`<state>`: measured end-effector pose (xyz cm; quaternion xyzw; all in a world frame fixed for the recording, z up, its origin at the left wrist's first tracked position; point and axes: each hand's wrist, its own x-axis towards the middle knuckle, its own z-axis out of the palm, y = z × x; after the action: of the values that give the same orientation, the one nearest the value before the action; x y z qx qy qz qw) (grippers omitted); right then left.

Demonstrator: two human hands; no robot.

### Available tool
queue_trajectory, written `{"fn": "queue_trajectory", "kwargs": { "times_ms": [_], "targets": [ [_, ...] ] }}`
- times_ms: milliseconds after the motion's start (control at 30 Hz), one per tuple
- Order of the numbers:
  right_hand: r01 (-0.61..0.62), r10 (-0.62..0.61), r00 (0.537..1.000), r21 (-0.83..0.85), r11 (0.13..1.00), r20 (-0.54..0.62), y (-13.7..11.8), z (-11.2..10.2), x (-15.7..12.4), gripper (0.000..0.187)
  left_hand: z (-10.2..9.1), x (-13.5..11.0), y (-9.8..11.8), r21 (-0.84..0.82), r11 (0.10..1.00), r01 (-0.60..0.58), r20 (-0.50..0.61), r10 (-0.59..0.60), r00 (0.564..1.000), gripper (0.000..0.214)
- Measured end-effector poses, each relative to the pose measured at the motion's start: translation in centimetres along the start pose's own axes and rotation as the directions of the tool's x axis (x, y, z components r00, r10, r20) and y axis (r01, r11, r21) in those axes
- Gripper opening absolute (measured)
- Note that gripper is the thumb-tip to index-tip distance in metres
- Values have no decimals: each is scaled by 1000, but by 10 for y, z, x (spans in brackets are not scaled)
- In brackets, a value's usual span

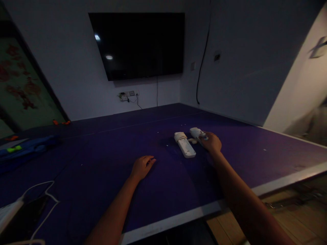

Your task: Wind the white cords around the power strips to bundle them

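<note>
My right hand [212,143] reaches across the dark blue table [102,163] and closes its fingers on a white power strip [197,132]. A second white power strip [185,145] with its cord wrapped round one end lies just left of that hand, touching nothing else. My left hand [142,166] rests palm down on the table, fingers stretched out flat and holding nothing, a short way left of the strips.
A black screen [139,44] hangs on the far wall above a socket [127,94]. A white cable [43,194] and a dark phone lie at the near left. Blue objects [28,149] sit at the far left. The table's white front edge [178,217] runs below.
</note>
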<state>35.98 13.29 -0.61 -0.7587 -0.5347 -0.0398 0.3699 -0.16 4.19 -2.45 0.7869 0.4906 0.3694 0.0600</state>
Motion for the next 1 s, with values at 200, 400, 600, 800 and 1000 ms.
{"fn": "queue_trajectory", "kwargs": {
  "times_ms": [200,400,600,800,1000],
  "targets": [
    [-228,253,966,281,932,-58,10,6,7,51,1,1,-2,-5,1000,9,-2,-9,1000,31],
    [-310,403,909,473,825,-108,20,11,13,57,1,1,-1,25,1000,-13,-19,13,1000,30],
    [-464,565,811,423,778,-150,27,10,16,41,0,0,-1,75,997,5,36,-8,999,36],
    [-556,646,744,380,740,-171,28,7,14,29,0,0,-2,90,996,9,20,-10,1000,35],
    [-520,600,772,334,787,-211,34,8,9,46,-1,2,-6,23,1000,11,-198,-6,980,24]
  ]
}}
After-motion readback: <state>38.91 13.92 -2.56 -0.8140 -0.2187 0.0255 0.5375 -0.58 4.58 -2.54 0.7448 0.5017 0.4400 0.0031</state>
